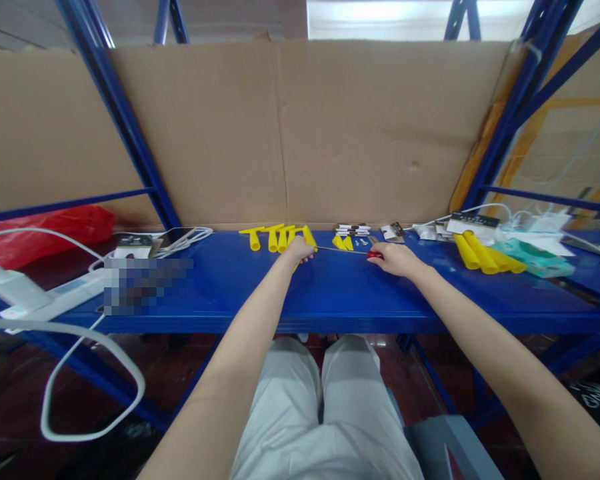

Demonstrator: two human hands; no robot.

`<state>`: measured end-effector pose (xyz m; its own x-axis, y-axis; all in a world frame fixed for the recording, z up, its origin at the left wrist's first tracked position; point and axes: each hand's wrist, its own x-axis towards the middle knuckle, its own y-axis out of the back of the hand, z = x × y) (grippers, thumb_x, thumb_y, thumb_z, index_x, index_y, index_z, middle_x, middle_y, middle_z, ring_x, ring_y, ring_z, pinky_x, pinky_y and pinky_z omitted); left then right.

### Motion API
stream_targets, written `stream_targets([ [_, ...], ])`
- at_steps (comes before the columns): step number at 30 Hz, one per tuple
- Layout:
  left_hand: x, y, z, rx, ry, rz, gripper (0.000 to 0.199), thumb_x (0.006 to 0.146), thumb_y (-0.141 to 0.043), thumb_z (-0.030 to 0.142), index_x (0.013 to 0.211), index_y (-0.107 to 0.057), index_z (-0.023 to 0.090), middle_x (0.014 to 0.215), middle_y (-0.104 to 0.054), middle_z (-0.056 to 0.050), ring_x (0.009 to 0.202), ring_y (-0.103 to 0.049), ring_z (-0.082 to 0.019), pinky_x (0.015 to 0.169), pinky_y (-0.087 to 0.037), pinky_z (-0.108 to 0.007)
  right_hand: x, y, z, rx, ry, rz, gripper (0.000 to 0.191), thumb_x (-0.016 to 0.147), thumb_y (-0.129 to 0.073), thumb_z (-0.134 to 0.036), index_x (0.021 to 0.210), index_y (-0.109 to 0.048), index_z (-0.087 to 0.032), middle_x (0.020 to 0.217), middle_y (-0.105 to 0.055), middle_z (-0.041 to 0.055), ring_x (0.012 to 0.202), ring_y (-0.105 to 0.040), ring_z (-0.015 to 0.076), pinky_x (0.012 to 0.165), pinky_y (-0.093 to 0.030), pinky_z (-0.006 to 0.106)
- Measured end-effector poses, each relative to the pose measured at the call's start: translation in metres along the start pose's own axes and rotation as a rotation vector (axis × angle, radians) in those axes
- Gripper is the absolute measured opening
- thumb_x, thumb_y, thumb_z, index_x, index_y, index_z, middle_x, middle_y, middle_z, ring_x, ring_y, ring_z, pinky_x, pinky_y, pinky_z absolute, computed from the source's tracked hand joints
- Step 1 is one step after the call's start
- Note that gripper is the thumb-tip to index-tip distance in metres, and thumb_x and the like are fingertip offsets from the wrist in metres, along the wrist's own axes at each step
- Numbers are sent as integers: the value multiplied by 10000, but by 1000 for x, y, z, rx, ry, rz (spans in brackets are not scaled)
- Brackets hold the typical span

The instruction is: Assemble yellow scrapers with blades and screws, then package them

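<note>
My left hand (301, 249) is closed around a yellow T-shaped plastic piece (309, 235), whose top shows above the fingers. My right hand (394, 258) grips the red handle of a screwdriver (375, 255). The long thin shaft (341, 250) runs left, its end at the yellow piece; whether the tip is inside cannot be made out. Left of my left hand, several yellow T-shaped pieces (273, 239) stand in a row. Small flat yellow pieces (343, 243) lie between and behind my hands, close to a stack of black-and-white packets (353, 229).
The blue shelf (350, 293) has cardboard (360, 133) behind it. At right are yellow tubes (480, 253), a green plastic packet (540, 259) and white cables. A power strip (65, 293), a red bag (50, 230) and a looped cable (135, 387) are at left.
</note>
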<state>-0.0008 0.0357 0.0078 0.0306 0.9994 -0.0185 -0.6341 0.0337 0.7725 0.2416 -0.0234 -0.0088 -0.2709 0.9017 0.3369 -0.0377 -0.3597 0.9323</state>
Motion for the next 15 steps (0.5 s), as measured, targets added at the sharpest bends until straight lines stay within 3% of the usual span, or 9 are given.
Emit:
stream_targets([
  [7, -1, 0, -1, 5, -26, -13, 131, 767, -519, 109, 775, -647, 83, 624, -643, -40, 420, -479, -66, 431, -361, -187, 3, -5, 3, 88, 24, -3, 255, 852, -486, -306, 1043, -598, -179, 993, -683, 100, 885, -632, 213, 731, -435, 275],
  [15, -5, 2, 1, 2, -25, 1, 110, 769, -552, 125, 740, -648, 80, 570, -617, -33, 430, -488, -70, 443, -356, -183, 5, -11, 7, 179, 35, 28, 207, 806, -543, -248, 998, -511, -179, 912, -673, 83, 770, -629, 184, 649, -419, 245],
])
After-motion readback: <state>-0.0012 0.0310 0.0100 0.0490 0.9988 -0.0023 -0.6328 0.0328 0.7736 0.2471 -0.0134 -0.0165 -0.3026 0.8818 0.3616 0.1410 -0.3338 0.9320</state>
